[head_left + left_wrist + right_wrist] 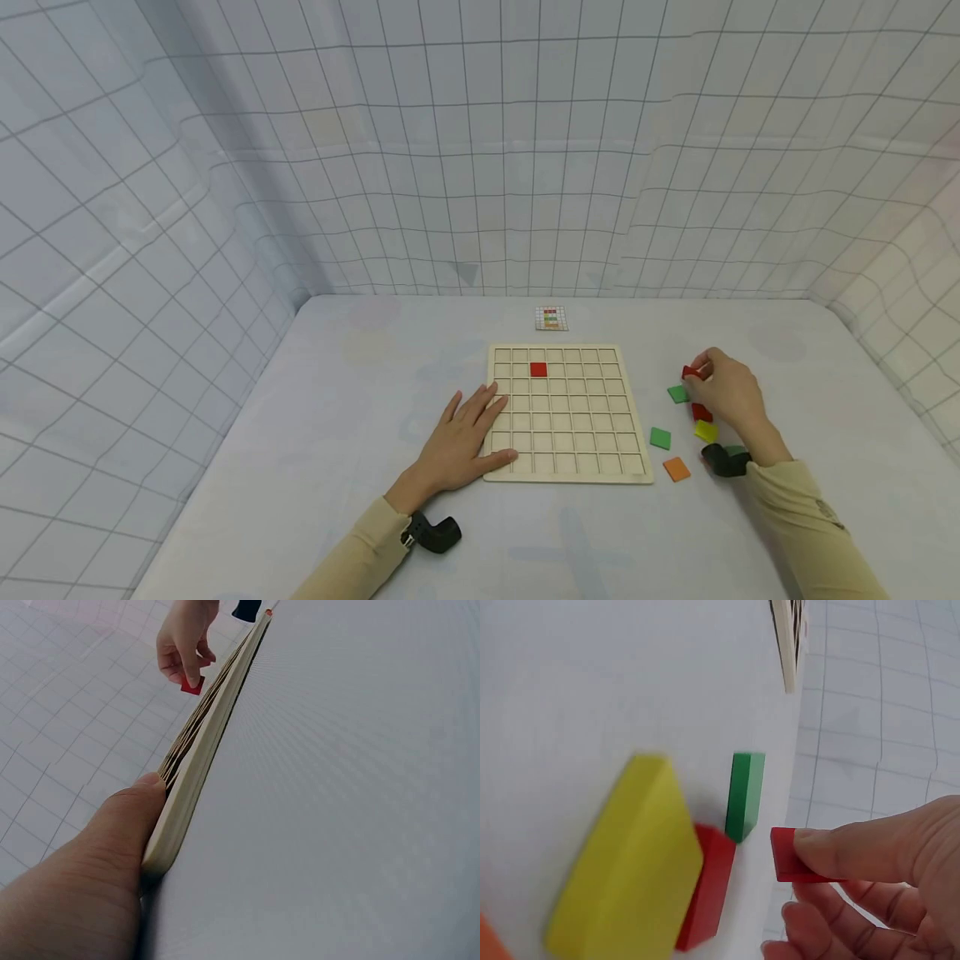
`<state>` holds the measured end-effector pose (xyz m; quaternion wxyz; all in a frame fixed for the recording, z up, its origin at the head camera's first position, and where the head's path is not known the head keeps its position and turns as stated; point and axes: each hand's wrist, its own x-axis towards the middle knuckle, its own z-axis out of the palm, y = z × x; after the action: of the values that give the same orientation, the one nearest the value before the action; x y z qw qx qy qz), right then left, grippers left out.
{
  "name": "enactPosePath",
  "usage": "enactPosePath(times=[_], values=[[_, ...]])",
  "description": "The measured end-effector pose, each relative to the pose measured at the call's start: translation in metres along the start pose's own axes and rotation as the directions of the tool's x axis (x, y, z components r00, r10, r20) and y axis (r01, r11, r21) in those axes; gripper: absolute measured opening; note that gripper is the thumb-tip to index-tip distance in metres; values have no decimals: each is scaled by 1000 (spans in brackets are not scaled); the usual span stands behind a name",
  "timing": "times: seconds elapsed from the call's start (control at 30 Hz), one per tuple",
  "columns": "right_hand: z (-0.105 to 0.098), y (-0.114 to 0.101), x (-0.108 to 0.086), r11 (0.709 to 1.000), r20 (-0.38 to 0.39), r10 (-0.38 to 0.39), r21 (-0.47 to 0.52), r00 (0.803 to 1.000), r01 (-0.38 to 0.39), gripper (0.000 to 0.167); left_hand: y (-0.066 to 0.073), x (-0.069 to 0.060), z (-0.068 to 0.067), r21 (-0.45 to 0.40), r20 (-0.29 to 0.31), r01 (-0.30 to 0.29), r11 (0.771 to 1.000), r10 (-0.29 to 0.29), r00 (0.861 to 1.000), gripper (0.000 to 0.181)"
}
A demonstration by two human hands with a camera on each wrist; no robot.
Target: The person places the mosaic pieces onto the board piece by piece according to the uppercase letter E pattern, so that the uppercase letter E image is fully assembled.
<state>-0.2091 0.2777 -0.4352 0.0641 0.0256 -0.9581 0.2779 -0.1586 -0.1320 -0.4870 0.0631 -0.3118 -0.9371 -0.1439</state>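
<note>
A cream grid board (566, 413) lies on the table with one red tile (538, 369) in a cell of its second row. My left hand (456, 446) rests with spread fingers on the board's left edge; in the left wrist view the thumb (124, 825) touches the rim. Right of the board, my right hand (731, 396) pinches a red tile (786, 855) between thumb and fingers, just above the loose tiles. Below it lie a green tile (745, 796), another red tile (709, 889) and a yellow tile (626, 862).
Another green tile (661, 438) and an orange tile (677, 469) lie beside the board's right edge. A small card with a coloured grid pattern (551, 318) lies behind the board. Grid-lined white sheeting (487, 150) surrounds the table at the back and sides.
</note>
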Motion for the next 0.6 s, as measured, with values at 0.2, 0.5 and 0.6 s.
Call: enactPosePath(times=[0.2,0.5,0.6], values=[[10,-16,1,993,-52,-96,65,994,99,16,-1,-1,1,5,-2,3,1000,-3,1000,82],[33,-47,8,960,-43,-210,182,977,214,13,0,-1,1,4,-1,5,1000,-5,1000,82],[40,-57,10,949,-3,-228,225,974,222,10,0,0,1,2,1,4,1000,-4,1000,82]])
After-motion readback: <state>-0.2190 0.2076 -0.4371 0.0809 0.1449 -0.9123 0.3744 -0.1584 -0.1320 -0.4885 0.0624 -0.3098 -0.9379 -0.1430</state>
